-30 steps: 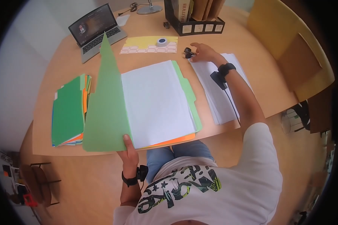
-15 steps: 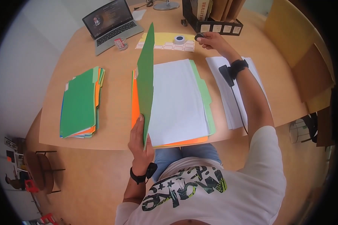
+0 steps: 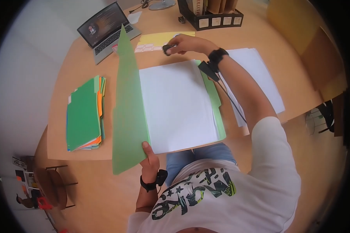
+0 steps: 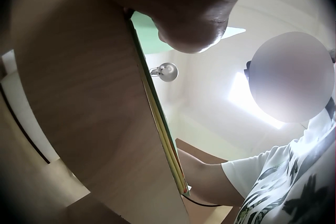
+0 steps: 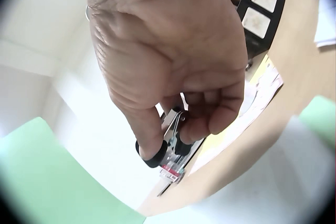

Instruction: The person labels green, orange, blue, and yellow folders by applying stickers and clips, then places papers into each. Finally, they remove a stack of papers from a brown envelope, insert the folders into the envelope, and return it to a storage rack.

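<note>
In the head view, a light green file folder (image 3: 130, 105) lies spread before me, with a stack of white sheets (image 3: 177, 108) on its right side. My left hand (image 3: 149, 163) holds the raised left cover at its lower edge, thumb on the inner face, other fingers hidden behind. My right hand (image 3: 192, 43) is above the table past the folder's top edge. Between its thumb and fingers it pinches a small black-and-metal staple remover (image 5: 152, 155), whose black pads and metal hinge show in the right wrist view.
Left of the folder sits a pile of green and orange folders (image 3: 83, 116). Loose papers (image 3: 256, 81) lie under my right forearm. Behind are a laptop (image 3: 105, 31), a yellow label sheet (image 3: 155, 39), a small red-and-white box (image 5: 170, 173) and a black organizer (image 3: 210, 21) with books.
My right hand picked up the staple remover from near the loose papers and carried it left over the label sheet. My left hand tipped the folder cover upright, then lowered it partway left.
</note>
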The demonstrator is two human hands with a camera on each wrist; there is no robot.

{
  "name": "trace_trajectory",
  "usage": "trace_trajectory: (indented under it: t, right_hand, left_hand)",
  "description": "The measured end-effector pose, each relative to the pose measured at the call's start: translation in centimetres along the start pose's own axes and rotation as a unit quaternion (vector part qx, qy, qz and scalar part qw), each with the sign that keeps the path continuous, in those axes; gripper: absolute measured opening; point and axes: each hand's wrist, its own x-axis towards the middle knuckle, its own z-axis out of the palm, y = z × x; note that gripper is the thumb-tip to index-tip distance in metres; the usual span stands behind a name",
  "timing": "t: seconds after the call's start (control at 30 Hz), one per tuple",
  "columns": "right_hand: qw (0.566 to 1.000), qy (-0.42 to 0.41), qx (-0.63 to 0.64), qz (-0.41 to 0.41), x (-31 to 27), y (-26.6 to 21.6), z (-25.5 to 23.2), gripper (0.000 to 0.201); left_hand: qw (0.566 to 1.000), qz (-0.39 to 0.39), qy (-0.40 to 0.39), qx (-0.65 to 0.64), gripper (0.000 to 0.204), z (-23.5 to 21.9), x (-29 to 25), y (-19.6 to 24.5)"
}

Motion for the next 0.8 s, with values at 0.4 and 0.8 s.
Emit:
trace_trajectory:
  t: [0.4, 0.8]
  right_hand:
    - [0.984, -0.168, -0.010, 0.058, 6.9, -2.8, 4.3, 0.032]
    - [0.996, -0.072, -0.005, 0.049, 4.6, -0.5, 1.5, 0.039]
  left_hand:
    - [1.000, 0.014, 0.015, -0.015, 0.044, -0.2, -0.3, -0.3]
    - [0.998, 0.010, 0.054, 0.007, 0.044, 0.1, -0.5, -0.8]
